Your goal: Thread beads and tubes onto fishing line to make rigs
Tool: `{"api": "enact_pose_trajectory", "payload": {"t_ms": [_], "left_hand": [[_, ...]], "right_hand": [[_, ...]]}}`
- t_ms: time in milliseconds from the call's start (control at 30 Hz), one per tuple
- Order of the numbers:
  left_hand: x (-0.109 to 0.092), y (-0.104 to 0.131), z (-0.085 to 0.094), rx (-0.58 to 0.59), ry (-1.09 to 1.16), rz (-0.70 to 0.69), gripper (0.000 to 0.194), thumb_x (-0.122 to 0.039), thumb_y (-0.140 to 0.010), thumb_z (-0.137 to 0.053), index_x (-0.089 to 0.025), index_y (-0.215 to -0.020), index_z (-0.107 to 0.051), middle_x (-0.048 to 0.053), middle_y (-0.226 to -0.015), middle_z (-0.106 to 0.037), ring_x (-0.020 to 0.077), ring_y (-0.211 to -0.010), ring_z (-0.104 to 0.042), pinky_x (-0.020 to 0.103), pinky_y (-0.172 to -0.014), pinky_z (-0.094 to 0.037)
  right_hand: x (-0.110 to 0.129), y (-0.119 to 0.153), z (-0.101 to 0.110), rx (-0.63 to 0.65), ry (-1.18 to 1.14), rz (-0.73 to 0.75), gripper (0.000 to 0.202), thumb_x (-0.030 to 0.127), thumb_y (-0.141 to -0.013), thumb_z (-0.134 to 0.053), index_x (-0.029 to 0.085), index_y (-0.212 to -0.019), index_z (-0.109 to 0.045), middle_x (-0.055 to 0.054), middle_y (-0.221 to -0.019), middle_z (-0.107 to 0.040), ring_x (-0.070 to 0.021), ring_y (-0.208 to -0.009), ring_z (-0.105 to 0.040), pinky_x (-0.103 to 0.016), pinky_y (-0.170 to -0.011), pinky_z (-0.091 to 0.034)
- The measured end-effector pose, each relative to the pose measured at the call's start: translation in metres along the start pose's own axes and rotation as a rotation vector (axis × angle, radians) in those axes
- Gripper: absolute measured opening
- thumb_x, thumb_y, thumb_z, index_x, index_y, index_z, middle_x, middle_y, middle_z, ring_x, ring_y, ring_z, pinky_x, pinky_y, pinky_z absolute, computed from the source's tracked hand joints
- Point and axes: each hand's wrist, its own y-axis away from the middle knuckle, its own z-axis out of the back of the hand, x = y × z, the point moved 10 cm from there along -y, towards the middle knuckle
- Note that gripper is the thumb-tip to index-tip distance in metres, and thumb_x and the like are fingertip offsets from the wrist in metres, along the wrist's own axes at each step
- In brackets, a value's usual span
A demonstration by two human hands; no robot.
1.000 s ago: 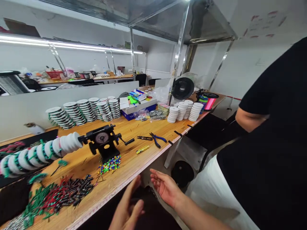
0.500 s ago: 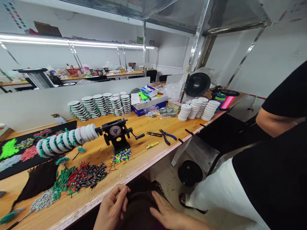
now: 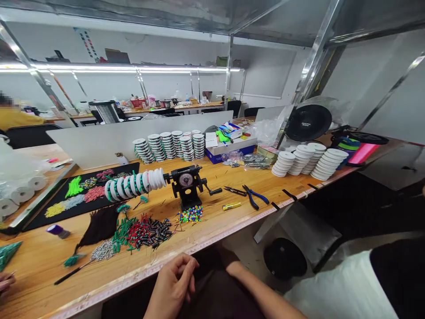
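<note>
My left hand (image 3: 177, 281) rests over my dark-clothed lap by the table's front edge. Its fingers are curled in with the thumb against them, and nothing shows in them. My right hand (image 3: 230, 261) reaches down beside my lap; its fingers are hidden in shadow. On the table beyond stands a black hand-cranked winder (image 3: 187, 186), its shaft carrying a row of white spools (image 3: 136, 184) with green pieces between them. In front lie multicoloured beads (image 3: 191, 214) and a heap of green, red and black small parts (image 3: 142, 232).
Pliers (image 3: 255, 196), thread snips (image 3: 235, 191) and a yellow tube (image 3: 231, 206) lie right of the winder. White spool stacks (image 3: 302, 160) stand farther right. A person in a black top and white trousers (image 3: 338, 283) is at right. Another person's hand (image 3: 5, 282) shows at the left edge.
The view has swung left, bringing in more of the table's left end. My right hand has moved from flat on my lap to down beside it. My left hand stays curled.
</note>
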Motion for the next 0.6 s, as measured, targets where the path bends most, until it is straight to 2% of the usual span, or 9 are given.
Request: {"api": "enact_pose_trajectory", "payload": {"t_ms": [100, 167, 233, 267, 300, 367, 433, 500, 600], "left_hand": [[-0.011, 0.010, 0.009, -0.041, -0.167, -0.059, 0.052, -0.067, -0.089, -0.049, -0.018, -0.076, -0.063, -0.001, -0.055, -0.058, 0.0135, -0.047, -0.051, 0.022, -0.047, -0.038], [-0.024, 0.017, 0.011, -0.082, -0.279, -0.141, 0.044, -0.057, -0.093, -0.050, -0.020, -0.075, -0.064, 0.001, -0.062, -0.062, 0.0160, -0.056, -0.057, 0.024, -0.054, -0.041], [-0.037, 0.024, 0.007, -0.093, -0.335, -0.230, 0.035, -0.047, -0.094, -0.052, -0.021, -0.077, -0.067, 0.002, -0.070, -0.067, 0.0179, -0.066, -0.062, 0.025, -0.062, -0.045], [-0.043, 0.027, 0.004, -0.084, -0.340, -0.273, 0.031, -0.043, -0.095, -0.053, -0.022, -0.078, -0.068, 0.002, -0.074, -0.069, 0.0182, -0.069, -0.064, 0.025, -0.065, -0.046], [-0.049, 0.031, 0.001, -0.072, -0.336, -0.315, 0.028, -0.040, -0.094, -0.054, -0.023, -0.080, -0.069, 0.002, -0.077, -0.071, 0.0183, -0.071, -0.065, 0.024, -0.067, -0.047], [-0.058, 0.038, 0.003, -0.074, -0.334, -0.377, 0.024, -0.037, -0.093, -0.056, -0.023, -0.079, -0.070, 0.002, -0.079, -0.072, 0.0185, -0.071, -0.066, 0.024, -0.067, -0.048], [-0.061, 0.043, 0.017, -0.125, -0.351, -0.385, 0.023, -0.038, -0.092, -0.059, -0.025, -0.078, -0.072, 0.002, -0.076, -0.072, 0.0191, -0.069, -0.066, 0.025, -0.065, -0.049], [-0.059, 0.049, 0.041, -0.217, -0.371, -0.350, 0.023, -0.040, -0.090, -0.061, -0.026, -0.076, -0.072, 0.002, -0.073, -0.071, 0.0197, -0.067, -0.066, 0.025, -0.064, -0.049], [-0.057, 0.057, 0.069, -0.329, -0.387, -0.330, 0.023, -0.042, -0.089, -0.063, -0.027, -0.073, -0.071, 0.002, -0.072, -0.069, 0.0203, -0.067, -0.065, 0.026, -0.063, -0.048]], "right_hand": [[0.004, 0.027, 0.023, 0.105, 0.113, -0.055, 0.012, 0.014, -0.088, -0.070, 0.015, -0.076, -0.072, -0.012, -0.080, -0.072, -0.0291, -0.082, -0.070, -0.038, -0.076, -0.053], [0.031, 0.049, 0.046, 0.153, 0.130, 0.025, 0.015, 0.016, -0.087, -0.068, 0.018, -0.074, -0.072, -0.009, -0.075, -0.072, -0.0283, -0.079, -0.069, -0.037, -0.077, -0.051], [0.092, 0.071, 0.075, 0.078, 0.058, 0.356, 0.017, 0.021, -0.097, -0.055, 0.021, -0.093, -0.072, -0.006, -0.091, -0.073, -0.0242, -0.088, -0.067, -0.036, -0.086, -0.049], [0.120, 0.081, 0.087, 0.029, 0.019, 0.495, 0.018, 0.022, -0.097, -0.055, 0.021, -0.107, -0.070, -0.008, -0.107, -0.071, -0.0252, -0.102, -0.064, -0.038, -0.096, -0.046], [0.140, 0.087, 0.094, -0.010, -0.014, 0.585, 0.026, 0.023, -0.097, -0.056, 0.021, -0.121, -0.064, -0.010, -0.121, -0.066, -0.0260, -0.114, -0.059, -0.039, -0.104, -0.041], [0.162, 0.087, 0.091, -0.010, -0.077, 0.638, 0.042, 0.023, -0.095, -0.061, 0.017, -0.136, -0.054, -0.012, -0.134, -0.059, -0.0256, -0.122, -0.054, -0.036, -0.107, -0.039], [0.160, 0.075, 0.077, 0.051, -0.133, 0.563, 0.031, 0.023, -0.096, -0.060, 0.018, -0.126, -0.062, -0.009, -0.121, -0.068, -0.0229, -0.108, -0.063, -0.031, -0.095, -0.045], [0.143, 0.063, 0.073, 0.049, -0.175, 0.445, 0.018, 0.024, -0.100, -0.055, 0.021, -0.104, -0.072, -0.003, -0.098, -0.075, -0.0204, -0.088, -0.067, -0.028, -0.083, -0.046], [0.108, 0.054, 0.084, 0.000, -0.129, 0.259, 0.028, 0.027, -0.100, -0.052, 0.023, -0.085, -0.075, -0.002, -0.083, -0.075, -0.0211, -0.078, -0.067, -0.030, -0.075, -0.044]]}}
